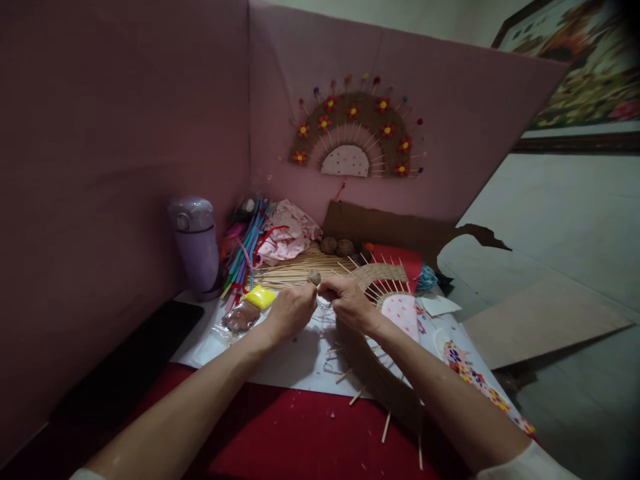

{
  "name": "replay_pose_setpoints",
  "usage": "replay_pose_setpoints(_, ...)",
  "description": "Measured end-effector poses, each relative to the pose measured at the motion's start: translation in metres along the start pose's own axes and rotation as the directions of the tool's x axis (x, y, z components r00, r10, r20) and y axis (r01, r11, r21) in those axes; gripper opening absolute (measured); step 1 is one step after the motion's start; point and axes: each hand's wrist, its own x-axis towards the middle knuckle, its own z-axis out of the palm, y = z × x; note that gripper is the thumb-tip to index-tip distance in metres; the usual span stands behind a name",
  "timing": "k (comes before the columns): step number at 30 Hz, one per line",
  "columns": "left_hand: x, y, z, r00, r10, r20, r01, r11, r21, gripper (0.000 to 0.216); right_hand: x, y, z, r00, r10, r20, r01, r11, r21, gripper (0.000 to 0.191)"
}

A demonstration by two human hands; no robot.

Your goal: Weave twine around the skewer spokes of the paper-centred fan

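Note:
My left hand (296,308) and my right hand (347,301) meet over the white sheet, both closed, with their fingertips pinched close together. What they pinch is too small to make out. Just above the fingertips shows a small greyish-brown ball (314,276); I cannot tell whether it is held or lies behind them. Under and beside my right forearm is a half-round piece with a brown twine-covered band (380,370), thin sticks poking out of it and a pink dotted centre (400,312). My right arm hides part of it.
Left stand a purple bottle (196,247) and colourful pipe cleaners (247,247). Yellow (261,297) and brown packets (242,316) lie nearer. Behind are thin sticks (280,273), dotted cloth (290,230) and brown balls (345,247). A decorated half-round (353,127) hangs on the pink board; flower pieces (475,373) lie right.

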Motion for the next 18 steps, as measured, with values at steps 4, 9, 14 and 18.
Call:
replay_pose_setpoints(4, 0.001, 0.004, -0.003, 0.999, -0.022, -0.050, 0.020, 0.999, -0.043, 0.017, 0.001, 0.004, 0.005, 0.999, 0.033, -0.028, -0.030, 0.996, 0.085, 0.020)
replay_pose_setpoints(9, 0.007, -0.009, -0.004, 0.986, -0.107, -0.126, 0.091, 0.988, -0.125, 0.019, 0.000, 0.007, 0.008, 0.997, 0.066, -0.048, -0.057, 0.981, 0.186, 0.013)
replay_pose_setpoints(14, 0.015, -0.028, -0.018, 0.933, -0.258, -0.252, 0.208, 0.956, -0.209, 0.026, -0.006, 0.007, 0.000, 0.981, 0.179, -0.068, -0.159, 0.959, 0.233, 0.011)
replay_pose_setpoints(18, 0.012, -0.008, -0.018, 0.983, -0.100, -0.156, 0.031, 0.917, -0.398, 0.019, -0.010, 0.009, -0.004, 0.969, 0.224, -0.100, -0.204, 0.963, 0.177, 0.013)
